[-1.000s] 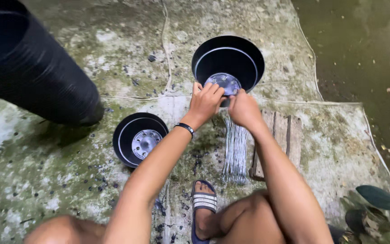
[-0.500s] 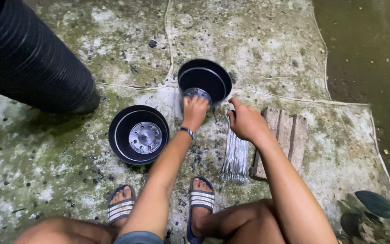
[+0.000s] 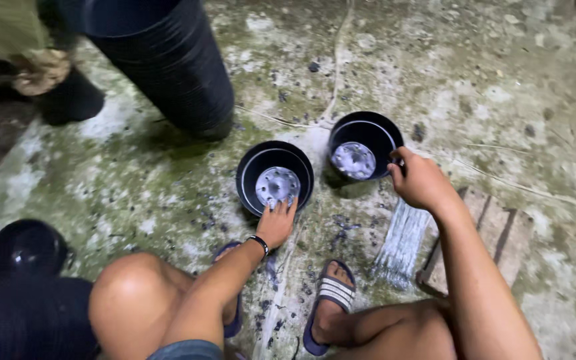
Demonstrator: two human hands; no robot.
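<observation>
Two black plastic pots stand side by side on the mossy concrete floor, each with a pale perforated bottom. My left hand (image 3: 277,223) rests on the near rim of the left pot (image 3: 251,170), fingers hooked over the edge. My right hand (image 3: 423,181) pinches the right-hand rim of the right pot (image 3: 376,127). Both pots look bare inside. A dark band sits on my left wrist.
A long stack of nested black pots (image 3: 168,63) lies at the top left, with a dark pot (image 3: 71,100) beside it. A bundle of white strips (image 3: 401,243) and a wooden board (image 3: 498,233) lie right. A black round container (image 3: 28,250) sits lower left. My sandalled feet (image 3: 328,300) are below.
Both hands were at one pot further away. My left hand has shifted to the left pot, and the right pot now stands close beside it, held by my right hand.
</observation>
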